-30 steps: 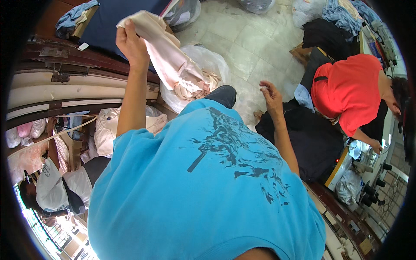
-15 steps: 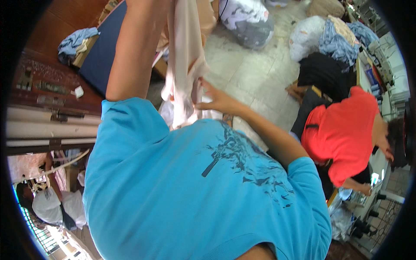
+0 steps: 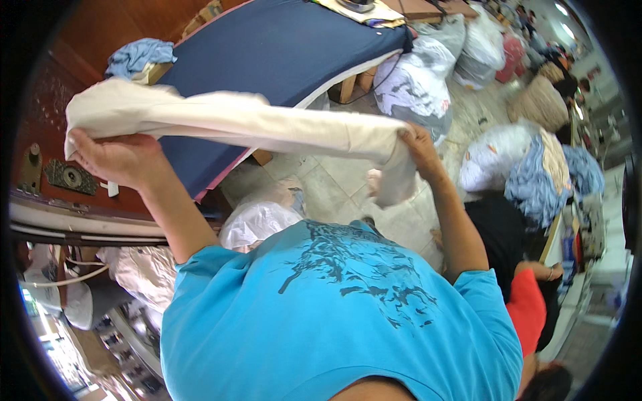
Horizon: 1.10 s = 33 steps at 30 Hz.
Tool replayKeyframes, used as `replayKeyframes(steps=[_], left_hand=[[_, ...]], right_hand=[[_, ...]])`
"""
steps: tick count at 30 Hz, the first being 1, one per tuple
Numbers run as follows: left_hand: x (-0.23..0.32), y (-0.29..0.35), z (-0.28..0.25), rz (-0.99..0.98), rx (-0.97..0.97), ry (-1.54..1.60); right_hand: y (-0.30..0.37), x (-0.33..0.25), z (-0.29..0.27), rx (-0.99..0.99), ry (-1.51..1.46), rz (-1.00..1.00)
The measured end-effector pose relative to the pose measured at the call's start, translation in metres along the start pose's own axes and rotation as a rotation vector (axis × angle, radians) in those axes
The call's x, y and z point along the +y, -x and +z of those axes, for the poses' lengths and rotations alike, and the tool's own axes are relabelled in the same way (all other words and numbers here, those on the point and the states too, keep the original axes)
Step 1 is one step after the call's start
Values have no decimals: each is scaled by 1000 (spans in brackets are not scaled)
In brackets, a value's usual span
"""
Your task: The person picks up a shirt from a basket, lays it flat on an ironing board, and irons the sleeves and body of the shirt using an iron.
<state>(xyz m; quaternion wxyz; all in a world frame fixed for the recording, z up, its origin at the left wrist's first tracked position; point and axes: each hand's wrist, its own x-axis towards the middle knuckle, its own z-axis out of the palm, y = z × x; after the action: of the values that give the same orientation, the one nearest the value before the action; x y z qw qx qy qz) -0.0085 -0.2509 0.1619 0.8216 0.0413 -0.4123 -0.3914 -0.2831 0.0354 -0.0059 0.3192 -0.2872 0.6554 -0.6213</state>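
Observation:
A long folded piece of cream cloth [image 3: 267,125] stretches sideways in the air in front of my chest. My left hand [image 3: 117,157] is closed on its bunched left end, with the fingers partly hidden by the fabric. At the other end my right hand [image 3: 421,150] grips the cloth, and a short loose part hangs down below those fingers. Some of the cloth is smeared by motion, and whether it is a whole garment I cannot tell.
Beyond the cloth stands a table with a dark blue cover [image 3: 267,50], with an iron [image 3: 361,5] at its far edge. Stuffed plastic bags [image 3: 414,87] stand on the tiled floor. A person in red [image 3: 527,311] is at my right, near piled blue cloth [image 3: 535,180].
My left hand has come down and left with the cloth, which hung upright before and now lies stretched sideways. My right hand, open before, has closed on its other end and moved right.

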Motion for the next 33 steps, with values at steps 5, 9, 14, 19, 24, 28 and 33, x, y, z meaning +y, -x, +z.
replayKeyframes(steps=[5,9,14,19,24,28,33], left_hand=[[-104,-72,-46,62,108,-514],[-185,-184,-113,-220,135,-1558],[-315,-68,-27,-354,-370,-1727],[-292,168,-5,-217,-975,-1569],[-313,233,7,-333,-859,-1706],[-346,218,6,-176,-954,-1762],[-381,188,-8,-125,-1077,-1811]], right_hand=[[-137,-121,-14,-175,116,-77],[-294,-161,41,-662,230,-25],[-440,-166,79,196,450,-882],[-421,-42,50,-400,565,-633],[-438,77,-11,-117,569,-547],[-463,91,-16,46,746,-561],[-501,83,14,-138,916,-665]])
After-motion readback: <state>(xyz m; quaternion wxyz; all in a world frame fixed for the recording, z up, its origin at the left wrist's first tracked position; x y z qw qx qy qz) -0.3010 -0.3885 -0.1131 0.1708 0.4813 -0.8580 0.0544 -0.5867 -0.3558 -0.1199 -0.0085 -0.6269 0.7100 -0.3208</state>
